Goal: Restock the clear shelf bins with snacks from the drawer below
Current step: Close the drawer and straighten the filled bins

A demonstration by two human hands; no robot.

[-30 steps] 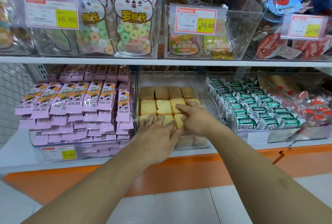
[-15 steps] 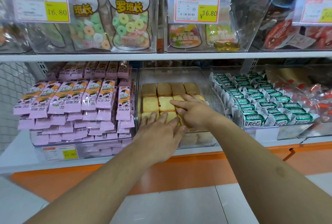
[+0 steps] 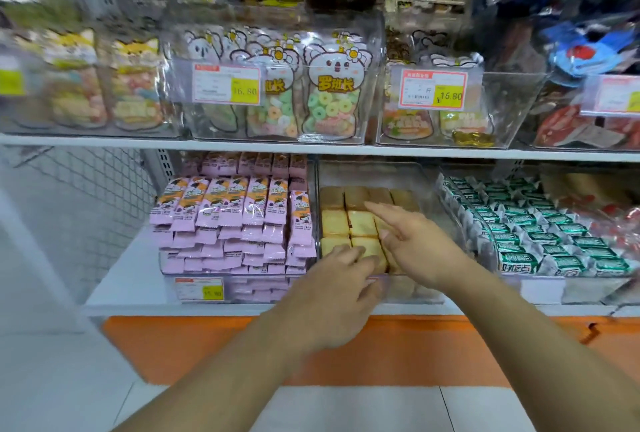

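While square yellow wrapped cakes (image 3: 362, 222) sit in the middle clear plastic bin (image 3: 429, 182), right hand (image 3: 415, 241) presses flat, fingers straight; left hand (image 3: 337, 279) rests loosely curled, grasping nothing. Align rows flush, pressing gently.

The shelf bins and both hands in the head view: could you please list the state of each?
Middle bin: partly filled, room at the back.
Yellow cakes: lying flat in rows.
Pink packets: stacked high, bin full.
Green packets: in rows, bin well filled.
Left hand: fingers resting on the front cakes.
Right hand: fingers straight, over the cakes.
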